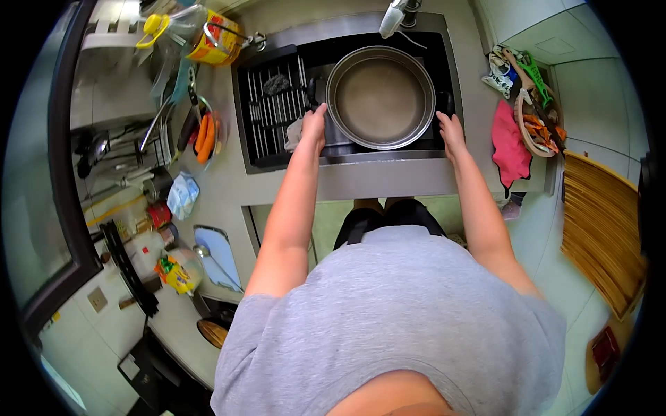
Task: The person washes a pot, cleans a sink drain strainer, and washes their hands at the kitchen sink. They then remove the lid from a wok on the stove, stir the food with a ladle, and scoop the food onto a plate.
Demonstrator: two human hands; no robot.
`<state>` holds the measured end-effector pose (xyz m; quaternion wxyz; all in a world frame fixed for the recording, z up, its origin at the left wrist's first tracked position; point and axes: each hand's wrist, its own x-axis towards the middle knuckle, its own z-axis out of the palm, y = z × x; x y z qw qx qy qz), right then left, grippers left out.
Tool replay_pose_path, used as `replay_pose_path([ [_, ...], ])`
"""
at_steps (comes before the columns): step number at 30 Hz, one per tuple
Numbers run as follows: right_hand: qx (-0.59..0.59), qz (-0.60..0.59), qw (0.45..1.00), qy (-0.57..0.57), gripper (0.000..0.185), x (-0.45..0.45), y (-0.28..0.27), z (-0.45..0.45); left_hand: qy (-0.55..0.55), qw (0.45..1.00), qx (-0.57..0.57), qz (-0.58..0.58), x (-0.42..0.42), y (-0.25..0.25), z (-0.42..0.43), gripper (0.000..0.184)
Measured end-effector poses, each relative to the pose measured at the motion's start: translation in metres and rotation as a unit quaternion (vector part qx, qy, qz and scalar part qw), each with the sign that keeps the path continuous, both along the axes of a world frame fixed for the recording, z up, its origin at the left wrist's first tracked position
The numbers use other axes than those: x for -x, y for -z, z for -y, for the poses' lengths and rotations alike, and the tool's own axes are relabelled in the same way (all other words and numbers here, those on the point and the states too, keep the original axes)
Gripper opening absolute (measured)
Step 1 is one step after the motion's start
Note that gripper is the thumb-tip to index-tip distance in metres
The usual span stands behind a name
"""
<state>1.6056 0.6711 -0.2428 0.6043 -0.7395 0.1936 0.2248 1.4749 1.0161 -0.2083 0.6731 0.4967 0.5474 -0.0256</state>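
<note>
A large round metal pot [380, 98] sits over the sink [347, 158], under the faucet. Its inside looks greyish brown; whether it holds water I cannot tell. My left hand [313, 129] is closed at the pot's left black handle [312, 91]. On the other side, my right hand [452, 134] is closed at the right black handle [445, 102]. The fingertips are partly hidden by the handles. A grey cloth [294, 134] lies just left of my left hand, beside a black drain rack [267, 107] with a dark scrubber [276, 84] on it.
The faucet [393, 19] hangs over the sink's back edge. An oil bottle [201, 35] stands at the back left, near a container with orange-handled tools [205, 137]. A pink cloth [510, 142] and a basket [533, 121] are at right. A blue cutting board [218, 256] lies left.
</note>
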Motion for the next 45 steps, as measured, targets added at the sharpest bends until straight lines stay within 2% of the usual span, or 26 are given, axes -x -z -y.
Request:
replay_pose_path([
  [1,-0.113,-0.050,0.992,-0.006,0.059,0.005,-0.036,-0.003,-0.042,0.997,-0.011,0.064,-0.011,0.001,0.003,0.067],
  [2,-0.107,-0.053,0.993,0.000,0.059,0.007,-0.039,-0.002,-0.086,0.988,-0.019,0.124,-0.018,-0.002,0.009,0.065],
  [4,-0.228,-0.113,0.965,0.069,0.088,0.003,-0.036,0.001,-0.139,0.976,-0.055,0.158,-0.031,0.021,0.010,0.046],
  [5,-0.302,-0.131,0.943,0.049,0.092,0.001,-0.034,0.006,-0.173,0.962,-0.042,0.208,-0.033,0.030,0.011,0.036],
  [6,-0.300,-0.131,0.943,0.056,0.092,0.002,-0.036,0.004,-0.208,0.943,-0.029,0.257,-0.036,0.036,0.012,0.026],
  [8,-0.276,-0.117,0.947,0.118,0.088,0.005,-0.033,-0.007,-0.243,0.942,0.012,0.232,-0.040,0.045,0.001,0.019],
  [9,-0.240,-0.112,0.949,0.171,0.043,0.004,-0.025,-0.012,-0.256,0.943,0.015,0.212,-0.044,0.041,0.000,0.017],
  [10,-0.241,-0.112,0.948,0.177,0.043,-0.001,-0.021,-0.010,-0.269,0.944,0.015,0.193,-0.048,0.028,0.000,0.016],
  [12,-0.235,-0.143,0.955,0.110,0.033,-0.005,-0.013,-0.002,-0.236,0.950,-0.030,0.202,-0.052,0.013,-0.001,0.011],
  [13,-0.239,-0.146,0.953,0.118,0.024,-0.005,-0.019,-0.003,-0.210,0.952,-0.052,0.218,-0.057,-0.008,0.000,0.011],
  [16,-0.275,-0.161,0.940,0.124,0.021,-0.010,-0.028,-0.002,-0.096,0.957,-0.133,0.239,-0.074,-0.049,-0.007,0.010],
  [17,-0.254,-0.154,0.947,0.121,0.028,-0.008,-0.032,-0.005,-0.088,0.957,-0.157,0.227,-0.078,-0.060,-0.006,0.011],
  [20,-0.228,-0.171,0.947,0.146,0.029,-0.004,-0.037,-0.008,-0.018,0.946,-0.227,0.229,-0.085,-0.098,-0.003,0.018],
  [21,-0.185,-0.161,0.959,0.142,0.031,-0.005,-0.038,-0.011,-0.003,0.942,-0.239,0.236,-0.088,-0.109,-0.002,0.017],
  [25,-0.157,-0.164,0.963,0.145,0.031,-0.012,-0.030,-0.011,0.045,0.934,-0.254,0.248,-0.108,-0.156,0.008,0.013],
  [27,-0.149,-0.186,0.960,0.147,0.032,-0.013,-0.029,-0.013,0.073,0.931,-0.263,0.240,-0.119,-0.178,0.017,0.018],
  [32,-0.147,-0.252,0.945,0.148,0.034,-0.002,-0.026,-0.022,0.122,0.930,-0.290,0.190,-0.138,-0.198,0.006,0.018],
  [45,-0.216,-0.362,0.889,0.177,0.035,0.036,-0.035,-0.033,0.187,0.941,-0.236,0.155,-0.163,-0.229,0.014,0.020],
])
